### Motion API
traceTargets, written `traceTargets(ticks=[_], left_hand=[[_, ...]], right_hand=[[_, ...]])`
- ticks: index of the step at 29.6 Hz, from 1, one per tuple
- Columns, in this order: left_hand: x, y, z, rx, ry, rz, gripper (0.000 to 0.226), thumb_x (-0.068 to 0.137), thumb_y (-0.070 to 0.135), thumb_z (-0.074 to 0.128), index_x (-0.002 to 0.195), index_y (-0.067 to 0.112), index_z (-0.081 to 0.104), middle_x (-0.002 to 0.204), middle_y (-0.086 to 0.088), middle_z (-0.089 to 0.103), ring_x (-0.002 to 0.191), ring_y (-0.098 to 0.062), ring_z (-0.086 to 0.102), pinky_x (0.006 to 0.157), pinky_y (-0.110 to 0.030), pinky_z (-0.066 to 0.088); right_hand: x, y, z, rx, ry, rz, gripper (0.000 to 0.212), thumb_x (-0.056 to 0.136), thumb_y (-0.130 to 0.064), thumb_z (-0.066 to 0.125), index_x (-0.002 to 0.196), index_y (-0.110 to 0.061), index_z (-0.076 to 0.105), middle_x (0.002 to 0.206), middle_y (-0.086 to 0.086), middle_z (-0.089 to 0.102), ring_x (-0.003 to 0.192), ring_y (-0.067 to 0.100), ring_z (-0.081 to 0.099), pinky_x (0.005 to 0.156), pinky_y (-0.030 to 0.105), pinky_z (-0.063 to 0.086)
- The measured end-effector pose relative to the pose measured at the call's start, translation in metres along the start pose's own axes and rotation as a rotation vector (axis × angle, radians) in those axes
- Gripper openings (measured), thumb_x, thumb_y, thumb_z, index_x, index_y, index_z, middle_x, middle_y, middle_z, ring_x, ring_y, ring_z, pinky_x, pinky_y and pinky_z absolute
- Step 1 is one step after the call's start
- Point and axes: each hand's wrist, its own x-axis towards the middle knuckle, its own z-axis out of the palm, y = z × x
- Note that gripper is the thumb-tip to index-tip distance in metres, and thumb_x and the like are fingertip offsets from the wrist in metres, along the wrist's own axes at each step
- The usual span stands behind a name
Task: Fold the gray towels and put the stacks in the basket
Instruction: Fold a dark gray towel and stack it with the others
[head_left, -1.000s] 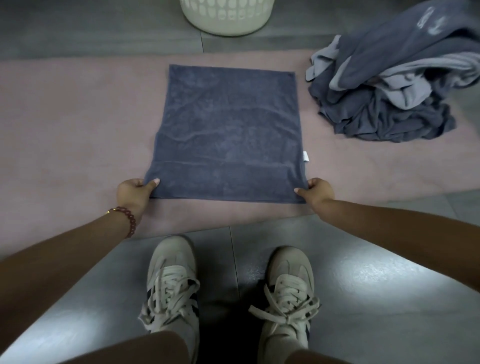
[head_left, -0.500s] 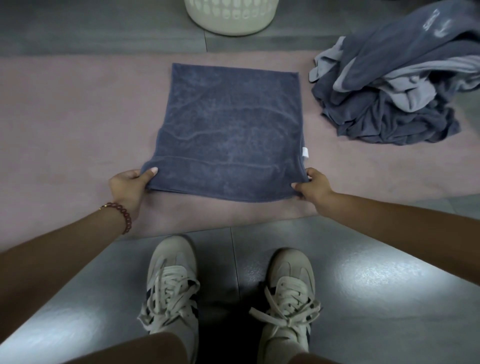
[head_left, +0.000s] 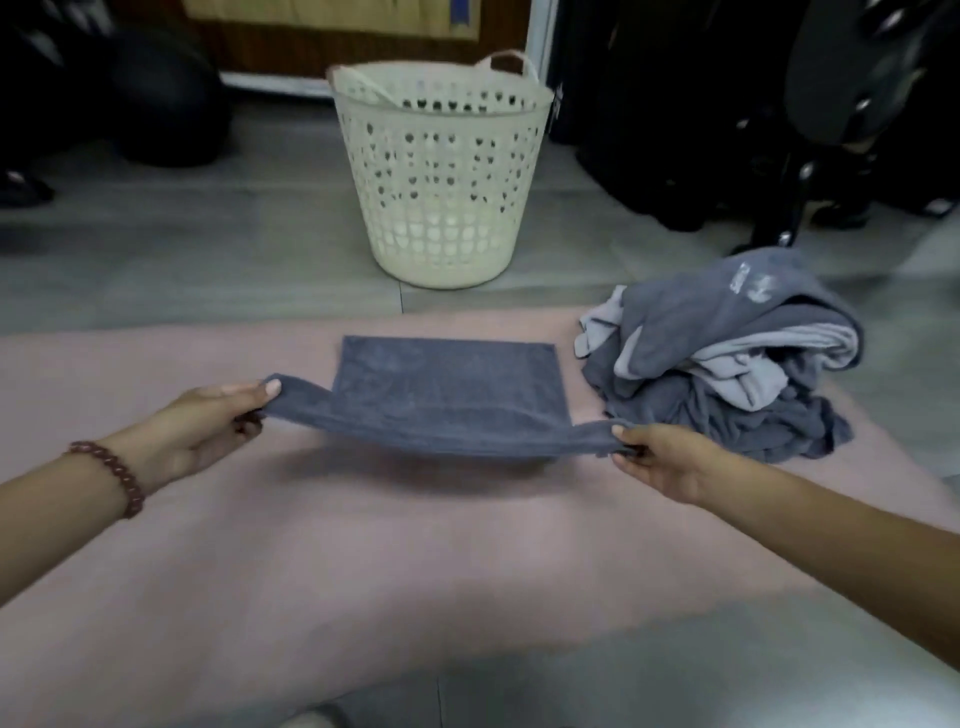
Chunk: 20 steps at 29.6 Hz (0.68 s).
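A dark gray towel (head_left: 447, 395) lies on the pink mat (head_left: 363, 561), its near edge lifted off the mat. My left hand (head_left: 208, 428) pinches the near left corner and my right hand (head_left: 660, 457) pinches the near right corner. The far edge still rests flat on the mat. A heap of unfolded gray towels (head_left: 727, 358) sits on the mat to the right. The cream perforated basket (head_left: 441, 171) stands on the floor beyond the mat, straight ahead.
Gray tiled floor (head_left: 182, 249) surrounds the mat. Dark bags and black equipment with a stand (head_left: 779, 130) crowd the back right, and another dark object (head_left: 130, 104) sits at the back left. The tip of a shoe (head_left: 311, 719) shows at the bottom edge.
Both hands have raised the towel's near edge off the mat and carried it forward. The view has tilted up, so the whole basket now shows and the shoes have dropped out of sight.
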Motion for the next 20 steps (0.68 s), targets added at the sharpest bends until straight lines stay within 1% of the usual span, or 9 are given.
traceTargets(ticks=[3, 5, 8, 10, 11, 13, 15, 17, 20], left_hand=[[0.029, 0.083, 0.016, -0.064, 0.013, 0.088, 0.017, 0.094, 0.013, 0.053, 0.077, 0.016, 0.054, 0.046, 0.011, 0.052, 0.034, 0.001, 0.039, 0.034, -0.009, 0.030], [0.046, 0.143, 0.029, -0.097, 0.019, 0.138, 0.020, 0.095, 0.015, 0.054, 0.075, 0.018, 0.051, 0.040, 0.011, 0.050, 0.029, 0.001, 0.038, 0.032, -0.010, 0.027], [0.049, 0.236, 0.048, -0.196, 0.037, 0.254, 0.024, 0.096, 0.019, 0.051, 0.072, 0.019, 0.048, 0.034, 0.011, 0.045, 0.024, -0.001, 0.035, 0.029, -0.009, 0.023], [0.040, 0.283, 0.055, -0.243, 0.060, 0.359, 0.024, 0.096, 0.020, 0.051, 0.072, 0.020, 0.047, 0.038, 0.011, 0.046, 0.024, -0.001, 0.035, 0.029, -0.010, 0.021], [0.034, 0.300, 0.056, -0.258, 0.063, 0.384, 0.024, 0.096, 0.019, 0.051, 0.072, 0.020, 0.047, 0.045, 0.009, 0.047, 0.024, -0.001, 0.035, 0.029, -0.010, 0.021], [0.022, 0.319, 0.057, -0.291, 0.036, 0.355, 0.024, 0.096, 0.017, 0.050, 0.072, 0.019, 0.047, 0.058, 0.006, 0.046, 0.025, 0.000, 0.037, 0.032, -0.010, 0.022], [0.008, 0.331, 0.060, -0.381, -0.027, 0.316, 0.022, 0.095, 0.015, 0.051, 0.074, 0.018, 0.049, 0.050, 0.006, 0.054, 0.027, 0.000, 0.044, 0.035, -0.010, 0.025], [-0.002, 0.339, 0.065, -0.491, -0.061, 0.357, 0.021, 0.095, 0.014, 0.050, 0.075, 0.018, 0.049, 0.040, 0.008, 0.055, 0.028, 0.000, 0.046, 0.035, -0.009, 0.025], [-0.013, 0.340, 0.072, -0.524, -0.012, 0.421, 0.024, 0.097, 0.014, 0.048, 0.074, 0.018, 0.047, 0.037, 0.010, 0.054, 0.036, 0.002, 0.051, 0.033, -0.008, 0.023]], right_hand=[[0.007, -0.092, 0.022, 0.086, 0.026, -0.158, 0.015, 0.095, -0.004, 0.047, 0.081, -0.005, 0.051, 0.078, 0.009, 0.048, 0.067, 0.017, 0.048, 0.036, 0.016, 0.047], [0.002, -0.156, 0.042, 0.127, 0.012, -0.288, 0.013, 0.096, -0.004, 0.046, 0.084, -0.005, 0.052, 0.080, 0.009, 0.049, 0.066, 0.016, 0.048, 0.034, 0.016, 0.045], [-0.023, -0.233, 0.065, 0.239, 0.015, -0.566, 0.008, 0.095, -0.003, 0.048, 0.095, 0.001, 0.055, 0.091, 0.014, 0.054, 0.069, 0.019, 0.054, 0.040, 0.017, 0.050], [-0.041, -0.268, 0.072, 0.293, 0.019, -0.751, 0.018, 0.094, -0.001, 0.051, 0.111, 0.003, 0.054, 0.096, 0.017, 0.056, 0.072, 0.022, 0.058, 0.047, 0.020, 0.055], [-0.051, -0.279, 0.072, 0.335, 0.013, -0.780, 0.019, 0.093, 0.000, 0.052, 0.112, 0.003, 0.053, 0.094, 0.016, 0.056, 0.073, 0.024, 0.059, 0.048, 0.021, 0.055], [-0.068, -0.295, 0.070, 0.392, 0.026, -0.801, 0.012, 0.091, 0.002, 0.054, 0.102, 0.005, 0.054, 0.090, 0.015, 0.056, 0.073, 0.024, 0.059, 0.046, 0.021, 0.055], [-0.084, -0.304, 0.070, 0.382, 0.069, -0.888, 0.007, 0.091, 0.001, 0.054, 0.097, 0.004, 0.057, 0.086, 0.012, 0.057, 0.073, 0.021, 0.060, 0.052, 0.020, 0.055], [-0.094, -0.310, 0.071, 0.399, 0.084, -0.987, 0.011, 0.091, 0.000, 0.052, 0.099, 0.004, 0.059, 0.082, 0.009, 0.059, 0.071, 0.017, 0.060, 0.058, 0.019, 0.056], [-0.101, -0.311, 0.070, 0.458, 0.091, -1.014, 0.020, 0.090, 0.000, 0.054, 0.107, 0.009, 0.060, 0.084, 0.009, 0.060, 0.070, 0.016, 0.061, 0.053, 0.017, 0.055]])
